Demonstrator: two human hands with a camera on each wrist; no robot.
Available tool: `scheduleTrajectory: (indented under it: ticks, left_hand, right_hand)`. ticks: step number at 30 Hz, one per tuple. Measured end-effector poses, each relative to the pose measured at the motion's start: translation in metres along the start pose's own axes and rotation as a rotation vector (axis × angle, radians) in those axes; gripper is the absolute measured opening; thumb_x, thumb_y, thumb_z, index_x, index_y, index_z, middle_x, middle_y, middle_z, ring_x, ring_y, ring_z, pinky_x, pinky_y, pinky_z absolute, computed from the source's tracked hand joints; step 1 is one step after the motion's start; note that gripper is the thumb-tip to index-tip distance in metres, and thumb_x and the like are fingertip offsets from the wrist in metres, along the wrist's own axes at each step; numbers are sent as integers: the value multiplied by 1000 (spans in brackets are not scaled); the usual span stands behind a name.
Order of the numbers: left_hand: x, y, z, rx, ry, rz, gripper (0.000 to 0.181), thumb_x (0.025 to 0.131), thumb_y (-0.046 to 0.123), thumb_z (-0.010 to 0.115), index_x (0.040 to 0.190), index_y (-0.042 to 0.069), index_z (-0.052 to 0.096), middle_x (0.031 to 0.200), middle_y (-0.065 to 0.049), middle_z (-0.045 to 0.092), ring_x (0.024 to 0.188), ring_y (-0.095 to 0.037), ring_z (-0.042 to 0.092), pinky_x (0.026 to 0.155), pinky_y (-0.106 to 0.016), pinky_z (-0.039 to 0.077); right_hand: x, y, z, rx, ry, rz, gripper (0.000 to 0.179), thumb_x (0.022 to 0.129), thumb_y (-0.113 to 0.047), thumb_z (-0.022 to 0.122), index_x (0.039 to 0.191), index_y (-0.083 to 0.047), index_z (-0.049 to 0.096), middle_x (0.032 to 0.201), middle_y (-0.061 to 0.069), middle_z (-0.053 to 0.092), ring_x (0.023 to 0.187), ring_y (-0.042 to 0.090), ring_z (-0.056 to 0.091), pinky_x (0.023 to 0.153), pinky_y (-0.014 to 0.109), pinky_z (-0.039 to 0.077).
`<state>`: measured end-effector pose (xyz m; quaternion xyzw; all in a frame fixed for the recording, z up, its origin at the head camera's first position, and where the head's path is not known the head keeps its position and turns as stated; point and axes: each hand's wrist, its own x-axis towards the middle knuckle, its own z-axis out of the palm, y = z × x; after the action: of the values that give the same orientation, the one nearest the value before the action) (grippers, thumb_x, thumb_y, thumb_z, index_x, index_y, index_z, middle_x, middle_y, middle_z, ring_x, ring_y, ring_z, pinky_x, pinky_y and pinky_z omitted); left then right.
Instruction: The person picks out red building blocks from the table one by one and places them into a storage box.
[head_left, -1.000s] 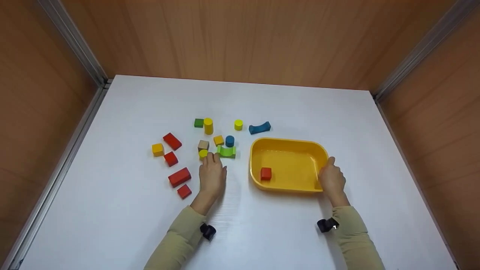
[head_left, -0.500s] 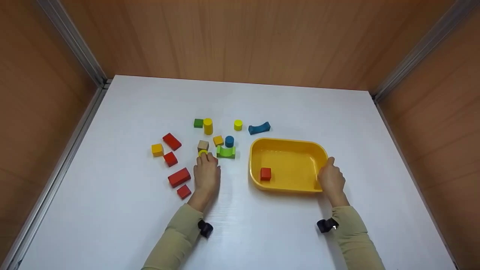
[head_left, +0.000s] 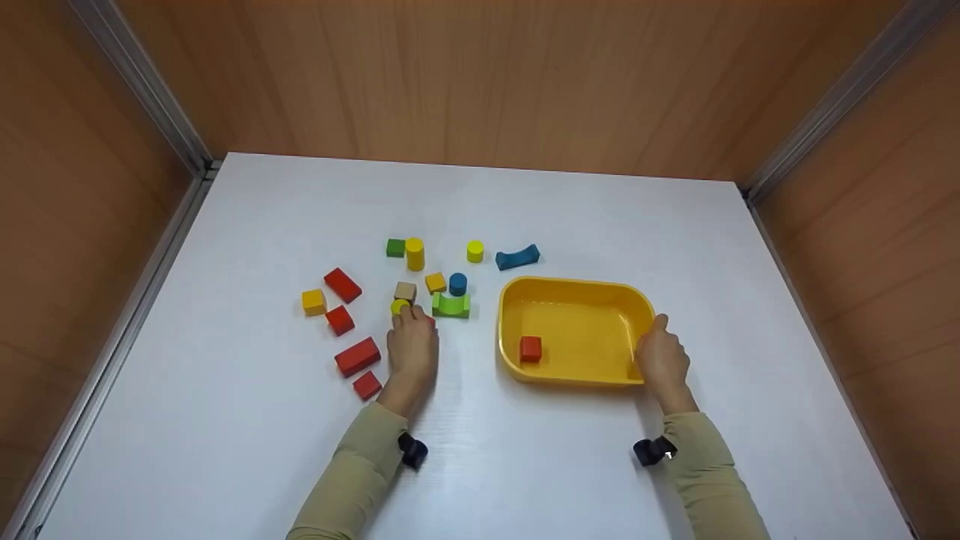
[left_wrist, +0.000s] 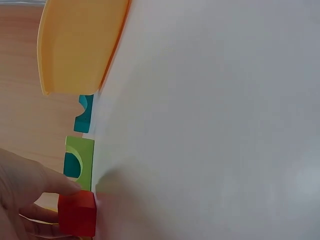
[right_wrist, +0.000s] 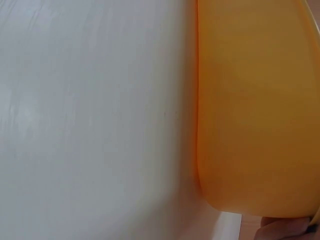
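My left hand (head_left: 413, 346) pinches a red block (left_wrist: 77, 213) between thumb and fingers, low over the white table. In the head view the hand covers most of that block. Right at its fingertips are a yellow cylinder (head_left: 400, 307) and a plain wooden cube (head_left: 406, 291). A light green arch block (head_left: 451, 306) stands just to the right, close to the red block in the left wrist view. My right hand (head_left: 663, 361) grips the right-hand rim of a yellow tray (head_left: 577, 282). One red cube (head_left: 530, 349) lies inside, near the tray's left front corner.
Several red blocks (head_left: 358, 357) and a yellow cube (head_left: 314, 302) lie left of my left hand. Farther back are a green block (head_left: 396, 247), yellow cylinders (head_left: 415, 254), a blue cylinder (head_left: 458, 284) and a blue arch block (head_left: 517, 257). Wooden panels (head_left: 480, 82) enclose the table.
My left hand has shifted slightly left and its fingers have come together on the red block. The yellow cylinder by its fingertips has moved a little left. The right hand and tray have stayed put.
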<state>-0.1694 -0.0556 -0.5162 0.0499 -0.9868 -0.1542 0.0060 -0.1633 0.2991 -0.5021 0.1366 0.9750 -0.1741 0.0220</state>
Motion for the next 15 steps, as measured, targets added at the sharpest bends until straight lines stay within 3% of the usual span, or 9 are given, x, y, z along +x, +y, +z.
scheduleTrajectory:
  ticks: [15]
  left_hand:
    - [5,1,-5,-10,-29,18,40,82,11,63,113,-8,48,104,-21,49,92,-28,51,78,-34,48]
  right_hand:
    - [-1,-1,-1,-4,-9,9,31,90,-10,36,115,7,29,64,17,52,49,25,49,38,32,36]
